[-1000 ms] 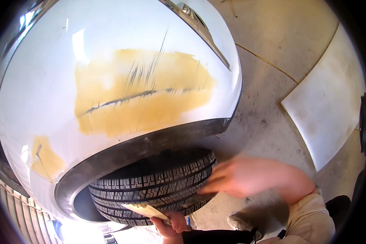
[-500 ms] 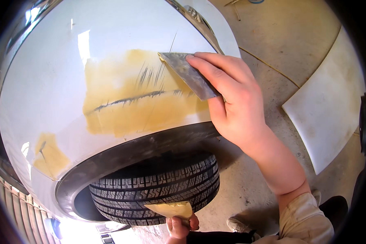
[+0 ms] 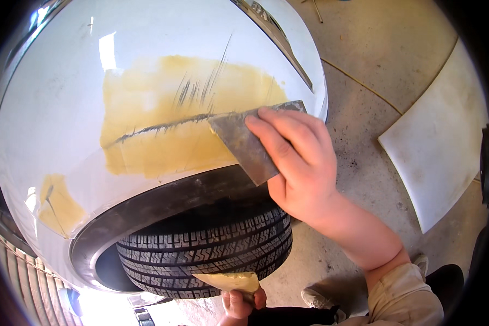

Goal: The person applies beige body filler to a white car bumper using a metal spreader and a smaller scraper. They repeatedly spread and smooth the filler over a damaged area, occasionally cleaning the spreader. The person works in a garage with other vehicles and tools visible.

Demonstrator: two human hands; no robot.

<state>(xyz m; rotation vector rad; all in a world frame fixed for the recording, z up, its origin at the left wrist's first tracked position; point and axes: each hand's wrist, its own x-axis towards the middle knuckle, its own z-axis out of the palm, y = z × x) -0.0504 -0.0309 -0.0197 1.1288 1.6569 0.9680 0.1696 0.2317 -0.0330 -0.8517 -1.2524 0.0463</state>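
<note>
In my right hand (image 3: 304, 163) is a flat grey metal putty spreader (image 3: 247, 144), gripped between thumb and fingers. Its left edge, with a little yellowish filler on it, lies at the lower right part of the filler patch (image 3: 146, 152) on the white car panel (image 3: 54, 119). Dark scratches and a long dark crease show through that thin yellow layer. My left hand (image 3: 240, 304), low in the view, pinches a second plate coated with yellow filler (image 3: 231, 281), in front of the tyre. What that plate is made of is hidden.
Below the panel are a black wheel-arch trim (image 3: 146, 201) and a treaded tyre (image 3: 206, 255). A smaller filler patch (image 3: 62, 209) sits at the panel's lower left. On the concrete floor to the right lies a white curved panel (image 3: 434, 141), near a thin cord (image 3: 364, 87).
My right hand and the spreader have moved down from the patch's upper right toward the wheel arch. The view has shifted slightly. My left hand stays where it was with its plate.
</note>
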